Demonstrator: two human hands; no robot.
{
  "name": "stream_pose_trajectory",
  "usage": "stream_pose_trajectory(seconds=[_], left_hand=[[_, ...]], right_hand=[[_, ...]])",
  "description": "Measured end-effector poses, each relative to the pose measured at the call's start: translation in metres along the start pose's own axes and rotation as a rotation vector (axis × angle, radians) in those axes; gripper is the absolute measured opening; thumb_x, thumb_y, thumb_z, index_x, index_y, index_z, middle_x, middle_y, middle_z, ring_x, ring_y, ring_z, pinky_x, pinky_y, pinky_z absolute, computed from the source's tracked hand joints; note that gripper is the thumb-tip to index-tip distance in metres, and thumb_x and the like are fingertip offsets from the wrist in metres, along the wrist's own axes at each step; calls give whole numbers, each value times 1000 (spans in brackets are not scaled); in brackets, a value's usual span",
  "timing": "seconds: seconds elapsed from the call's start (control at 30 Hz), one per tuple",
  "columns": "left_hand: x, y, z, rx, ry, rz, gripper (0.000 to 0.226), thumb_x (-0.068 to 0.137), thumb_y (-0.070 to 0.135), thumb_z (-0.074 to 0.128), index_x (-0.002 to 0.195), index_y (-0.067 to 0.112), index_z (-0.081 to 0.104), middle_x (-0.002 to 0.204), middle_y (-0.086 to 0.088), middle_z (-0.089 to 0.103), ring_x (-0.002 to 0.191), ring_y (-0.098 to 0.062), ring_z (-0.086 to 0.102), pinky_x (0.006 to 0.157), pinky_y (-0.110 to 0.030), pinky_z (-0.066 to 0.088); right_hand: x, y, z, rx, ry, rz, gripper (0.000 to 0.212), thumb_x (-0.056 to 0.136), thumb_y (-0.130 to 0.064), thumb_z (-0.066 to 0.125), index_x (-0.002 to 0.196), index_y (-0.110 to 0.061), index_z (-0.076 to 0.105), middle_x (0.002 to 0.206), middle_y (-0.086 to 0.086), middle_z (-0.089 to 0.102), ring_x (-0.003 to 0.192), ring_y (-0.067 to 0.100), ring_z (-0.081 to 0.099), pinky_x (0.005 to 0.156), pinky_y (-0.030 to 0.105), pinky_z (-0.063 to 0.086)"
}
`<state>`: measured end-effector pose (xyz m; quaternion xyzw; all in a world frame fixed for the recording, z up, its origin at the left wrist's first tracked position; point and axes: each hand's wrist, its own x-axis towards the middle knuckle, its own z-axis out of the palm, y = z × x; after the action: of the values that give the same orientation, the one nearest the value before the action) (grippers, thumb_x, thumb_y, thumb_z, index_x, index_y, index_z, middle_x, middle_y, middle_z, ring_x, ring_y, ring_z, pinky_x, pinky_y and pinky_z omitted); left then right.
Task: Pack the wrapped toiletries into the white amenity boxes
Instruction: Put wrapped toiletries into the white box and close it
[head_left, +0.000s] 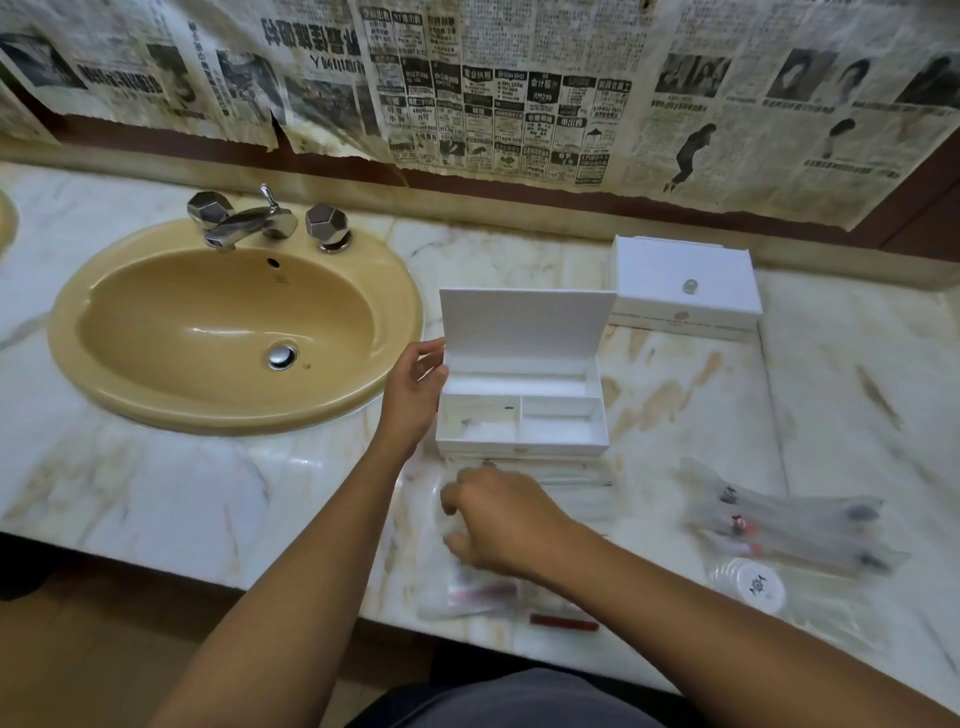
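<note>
From your head camera, the open white cardboard amenity box (522, 410) sits on the veined marble worktop (182, 493) just right of the tan oval sink (228, 332), its hinged lid standing upright at the back so all three compartments face you: one long tray along the back and two smaller ones in front. Its long axis runs left to right, parallel with the worktop's front edge. Your left hand (413, 395) rests at the box's left end, fingers loosely curled and part open, thumb near the lid's corner; it grips nothing firmly and seems placed to keep the light box from sliding while you load it. Your right hand (493, 525) is in front of the box, palm down with fingers bent over the clear-wrapped flat sachets (478, 592) lying there; motion blur hides the fingertips, so you cannot tell whether it has pinched a packet yet. Those sachets lie between the box and the worktop's front edge, long sides roughly parallel with the box, so one should drop into the back tray with little turning. Right of the box and nearer you, the clear-wrapped long slim toiletries (789, 525) lie fanned out, long axes running left-right and angled slightly toward you, with a round white-capped wrapped item (756, 584) just in front of them. A second, closed white amenity box (685, 283) waits behind the open box, to its right, against the newspaper-covered wall (519, 78).
</note>
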<state>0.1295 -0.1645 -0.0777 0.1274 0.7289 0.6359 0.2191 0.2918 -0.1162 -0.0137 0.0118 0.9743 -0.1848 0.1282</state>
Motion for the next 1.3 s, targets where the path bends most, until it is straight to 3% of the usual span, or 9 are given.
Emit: stream_pose_trajectory(seconds=[0.1,0.2,0.33,0.5,0.7,0.87,1.03,1.13,1.3], left_hand=[[0,0,0,6,-2,-3,24,96,5,53,114,21,58,115,16,61,97,17,56,80,-25,45],[-1,1,-1,10,2,-11,24,96,7,54,114,23,58,119,13,60,101,14,55,80,-25,45],[-2,2,-1,7,1,-16,24,96,8,53,112,25,58,119,14,60,101,14,55,78,-23,45],[-3,4,-1,-1,-5,-19,24,96,7,53,111,25,58,112,21,61,96,18,56,78,-24,45],[-3,5,-2,-10,-13,-28,25,96,6,54,110,25,59,111,24,62,97,18,56,81,-27,47],[-2,5,-2,-29,-10,-33,24,95,4,54,110,22,59,112,21,62,95,19,57,81,-28,46],[-3,6,-2,-70,-29,-45,29,95,-3,51,114,17,58,110,17,62,101,5,58,68,-24,49],[-2,7,-3,-55,-9,-52,27,95,0,52,112,20,60,111,18,63,99,8,58,70,-22,50],[0,4,-5,-80,-37,-93,26,95,8,55,110,29,61,113,16,63,99,9,58,74,-30,47]], right_hand=[[-14,-2,22,-61,-162,-27,55,80,-43,69,125,-16,53,117,9,54,104,29,52,81,39,43],[-19,-1,35,-102,-227,-23,67,76,-38,75,131,-18,43,123,10,48,109,29,48,84,40,40],[-22,-4,37,-99,-163,-28,44,83,-16,64,124,-12,47,118,13,48,105,32,47,73,36,28],[-20,-4,28,-106,-163,-45,25,89,-19,52,110,-8,59,108,14,53,97,32,50,68,34,26],[-15,-4,9,-38,-18,-56,20,91,-17,46,87,-4,61,84,10,54,69,26,41,47,28,15],[-2,4,-38,-7,212,44,23,89,-24,46,87,-10,65,85,7,61,76,28,58,59,32,39],[22,24,-68,-106,356,138,22,92,-19,46,87,-10,65,86,5,57,79,23,53,58,30,32],[40,31,-58,-189,251,160,16,89,-8,49,76,-7,59,79,6,52,79,27,54,58,31,31],[59,39,-47,-191,2,110,39,80,6,50,57,-13,27,61,3,29,59,23,38,58,29,31]])
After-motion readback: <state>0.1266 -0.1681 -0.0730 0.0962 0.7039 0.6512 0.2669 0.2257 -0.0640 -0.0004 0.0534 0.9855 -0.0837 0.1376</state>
